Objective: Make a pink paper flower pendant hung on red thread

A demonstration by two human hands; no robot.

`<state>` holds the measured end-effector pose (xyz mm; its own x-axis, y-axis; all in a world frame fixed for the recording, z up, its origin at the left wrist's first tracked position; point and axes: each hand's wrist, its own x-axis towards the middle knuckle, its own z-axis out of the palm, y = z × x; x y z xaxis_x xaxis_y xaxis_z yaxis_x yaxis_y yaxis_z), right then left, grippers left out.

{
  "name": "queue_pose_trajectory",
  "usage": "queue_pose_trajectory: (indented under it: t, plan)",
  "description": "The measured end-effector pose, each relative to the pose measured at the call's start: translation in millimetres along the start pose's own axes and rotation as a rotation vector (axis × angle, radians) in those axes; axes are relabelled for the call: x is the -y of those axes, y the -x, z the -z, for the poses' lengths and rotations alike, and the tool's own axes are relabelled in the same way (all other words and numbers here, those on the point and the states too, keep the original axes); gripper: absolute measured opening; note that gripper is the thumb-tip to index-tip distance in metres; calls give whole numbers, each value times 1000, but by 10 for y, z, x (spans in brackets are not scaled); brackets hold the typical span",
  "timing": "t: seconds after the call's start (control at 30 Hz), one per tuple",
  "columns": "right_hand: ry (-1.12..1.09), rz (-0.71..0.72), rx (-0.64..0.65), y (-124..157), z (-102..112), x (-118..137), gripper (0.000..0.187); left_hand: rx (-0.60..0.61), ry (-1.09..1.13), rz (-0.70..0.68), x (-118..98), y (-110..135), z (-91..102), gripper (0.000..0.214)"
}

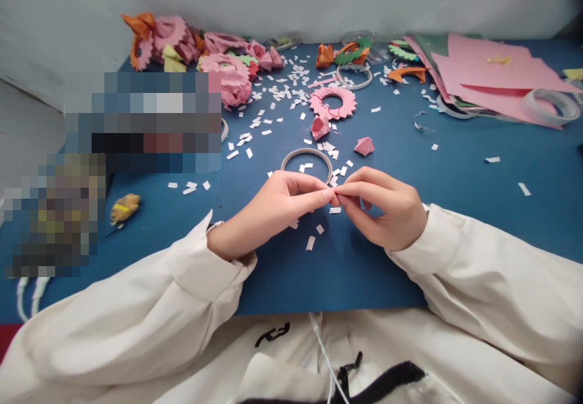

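In the head view I am seeing the left hand point(285, 200) and right hand point(387, 209) meeting at the centre of the frame. Each is pinching thumb against fingers, and between the touching tips I am making out what seems to be a small pink paper piece point(334, 200), mostly hidden; I cannot tell its full shape.

I am judging it very light, thin and fairly stiff along any fold, easily creased or crushed and not especially slippery. I am favouring a gentle fingertip hold at its edges, without squeezing the middle.

The piece is sitting right at the ends of both pinches, well clear of the palms, with only a sliver showing where the two hands are meeting. A thin ring point(306, 150) is lying just beyond the left fingers. One folded pink paper bud point(364, 146) is resting near the right hand, and a pink scalloped paper ring point(348, 104) is lying farther off, in the upper middle of the frame. White paper scraps point(310, 243) are dotting the blue tabletop point(282, 288) around and below the hands.
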<state>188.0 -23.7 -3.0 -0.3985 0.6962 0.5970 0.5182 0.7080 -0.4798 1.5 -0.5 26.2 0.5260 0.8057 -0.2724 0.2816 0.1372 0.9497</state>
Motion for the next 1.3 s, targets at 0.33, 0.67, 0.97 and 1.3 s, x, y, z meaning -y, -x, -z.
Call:
queue_pose_trajectory:
  t: [0.33,0.67,0.97,1.3]
  plan:
    - [-146,-80,86,-36,37,39,13,-25,-99,-102,-60,-5,-37,21]
    - [-974,-623,304,-116,85,11,22,-43,-150,-152,-78,23,-39,23]
    - [-773,-657,161,-133,65,39,26,-101,-143,-187,-45,13,-33,22]
    - [-434,-336,96,-66,48,-11,23,-125,-238,-240,-12,0,-37,24]
